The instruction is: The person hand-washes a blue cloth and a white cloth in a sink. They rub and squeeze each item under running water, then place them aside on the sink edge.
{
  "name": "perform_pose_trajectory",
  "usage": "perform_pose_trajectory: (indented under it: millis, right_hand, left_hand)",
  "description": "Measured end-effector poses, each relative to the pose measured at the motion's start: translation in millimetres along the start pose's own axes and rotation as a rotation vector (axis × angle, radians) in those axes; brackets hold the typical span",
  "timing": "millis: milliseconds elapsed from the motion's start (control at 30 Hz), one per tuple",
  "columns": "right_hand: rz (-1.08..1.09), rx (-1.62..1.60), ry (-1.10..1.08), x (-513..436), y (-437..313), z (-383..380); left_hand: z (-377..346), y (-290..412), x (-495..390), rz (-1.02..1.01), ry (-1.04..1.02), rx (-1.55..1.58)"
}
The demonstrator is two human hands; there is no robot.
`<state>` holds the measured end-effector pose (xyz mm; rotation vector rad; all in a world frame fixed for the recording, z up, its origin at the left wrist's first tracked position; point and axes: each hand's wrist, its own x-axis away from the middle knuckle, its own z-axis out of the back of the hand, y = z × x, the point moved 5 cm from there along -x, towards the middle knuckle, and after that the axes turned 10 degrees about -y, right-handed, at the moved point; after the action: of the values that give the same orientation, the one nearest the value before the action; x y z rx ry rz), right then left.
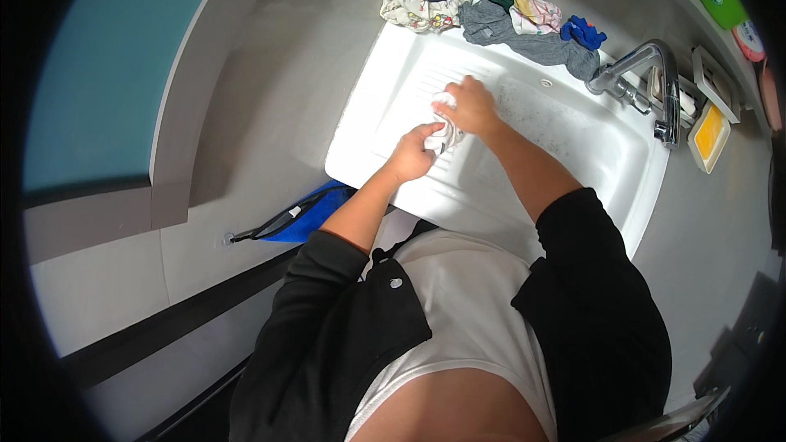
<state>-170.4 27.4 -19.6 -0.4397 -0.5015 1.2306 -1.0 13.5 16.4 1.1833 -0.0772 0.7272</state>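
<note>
A bunched white cloth [444,135] lies over the ribbed washboard part of a white laundry sink [384,64]. My left hand [412,152] grips its lower left side, thumb on top. At the cloth's upper right, my right hand [471,104] holds it with curled fingers. The fingertips of both hands are partly hidden. Suds and water show in the basin [534,116] to the right of the cloth.
Crumpled clothes line the sink's back edge, among them a grey garment [522,37] and a blue one [582,32]. A chrome faucet [632,61] rises at the right, beside soap dishes [709,135]. A blue bag [307,215] hangs at the near left.
</note>
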Motion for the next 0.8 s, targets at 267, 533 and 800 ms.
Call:
perform_pose_trajectory:
  millis: [267,533,800]
  right_hand:
    - [0.022,-0.210,0.009,-25.4,15.9,6.6]
    - [0.197,-0.460,-0.052,11.4,-44.3,-17.9]
    - [0.141,0.238,0.056,-52.5,16.1,-16.2]
  left_hand:
    - [12.8,19.5,30.1,0.126,0.252,-0.563]
    - [-25.5,7.6,2.1,-0.089,-0.054,-0.883]
    - [-21.9,17.1,6.6,-0.090,-0.073,-0.870]
